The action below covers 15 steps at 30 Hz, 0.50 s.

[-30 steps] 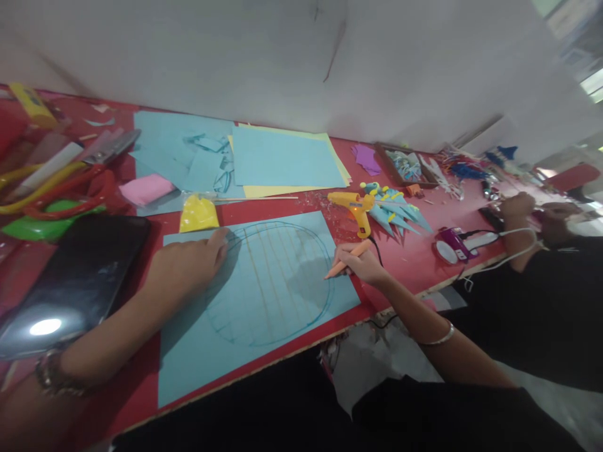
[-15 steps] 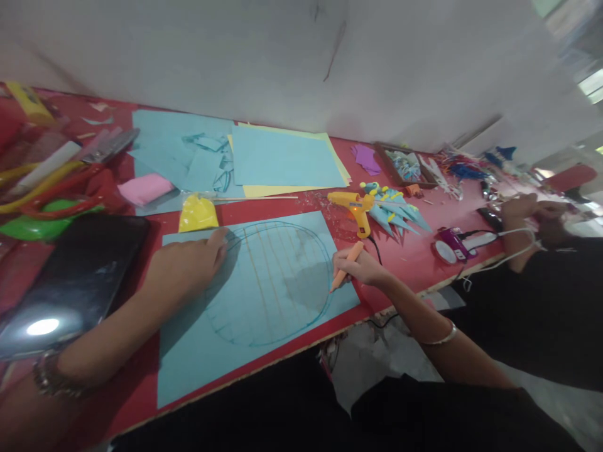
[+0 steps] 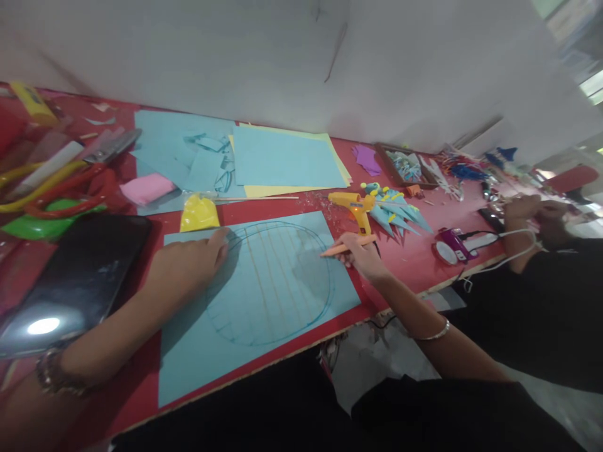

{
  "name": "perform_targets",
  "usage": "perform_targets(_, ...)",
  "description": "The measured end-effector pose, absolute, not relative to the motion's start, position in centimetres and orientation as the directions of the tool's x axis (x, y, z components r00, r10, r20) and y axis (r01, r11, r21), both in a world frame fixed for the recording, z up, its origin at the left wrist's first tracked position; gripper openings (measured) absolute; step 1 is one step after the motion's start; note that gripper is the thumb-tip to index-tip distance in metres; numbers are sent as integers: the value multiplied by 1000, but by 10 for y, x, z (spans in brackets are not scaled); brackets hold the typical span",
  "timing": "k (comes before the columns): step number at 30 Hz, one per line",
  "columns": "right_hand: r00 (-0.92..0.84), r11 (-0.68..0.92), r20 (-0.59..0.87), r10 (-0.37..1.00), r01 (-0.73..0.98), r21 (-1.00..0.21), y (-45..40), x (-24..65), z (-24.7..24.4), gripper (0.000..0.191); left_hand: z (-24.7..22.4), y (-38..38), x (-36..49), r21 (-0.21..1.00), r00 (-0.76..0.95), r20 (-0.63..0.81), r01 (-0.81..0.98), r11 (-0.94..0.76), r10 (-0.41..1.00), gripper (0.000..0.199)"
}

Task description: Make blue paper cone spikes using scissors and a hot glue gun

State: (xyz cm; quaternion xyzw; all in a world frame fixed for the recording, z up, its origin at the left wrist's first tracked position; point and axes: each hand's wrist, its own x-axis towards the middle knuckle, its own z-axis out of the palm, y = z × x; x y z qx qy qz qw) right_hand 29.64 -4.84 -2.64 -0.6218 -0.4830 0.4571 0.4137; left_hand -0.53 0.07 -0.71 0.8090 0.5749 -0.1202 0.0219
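A light blue paper sheet [image 3: 183, 376] lies on the red table, bearing a large oval drawn in darker blue with several thin orange-brown lines across it. My left hand [image 3: 195, 257] rests on its upper left part, palm down, fingers over the oval's left edge; the fingertips are partly hidden. My right hand [image 3: 360, 256] pinches an orange marker [image 3: 336, 249]. The marker lies nearly level, its tip pointing left, close over the oval's right side; I cannot tell whether it touches the paper.
A yellow glue gun [image 3: 355, 207] sits just beyond my right hand, beside blue paper spikes [image 3: 400, 213]. Blue sheets [image 3: 287, 157] lie behind. A dark tablet-like slab [image 3: 80, 276] and scissors [image 3: 70, 182] are at left. Another person's hands [image 3: 532, 207] work at far right.
My right hand has turned the marker from steep to nearly level, and its tip has moved up along the oval's right side. My left hand stays put.
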Motion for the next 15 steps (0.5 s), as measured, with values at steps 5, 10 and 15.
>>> perform_targets(5, 263, -86, -20, 965, 240, -967, -44, 286, -33, 32, -4, 0, -5, -89, 301, -223, 941, -327, 927, 50)
perform_targets(10, 232, -51, 42, 972, 379, -924, -34, 280, -29, 33, -3, 0, -3, -124, 284, -235, 940, -319, 929, 49)
perform_targets(15, 208, -32, 62, 976, 419, -908, -31, 279, -29, 33, -1, 0, -2, -93, 284, -247, 945, -314, 927, 49)
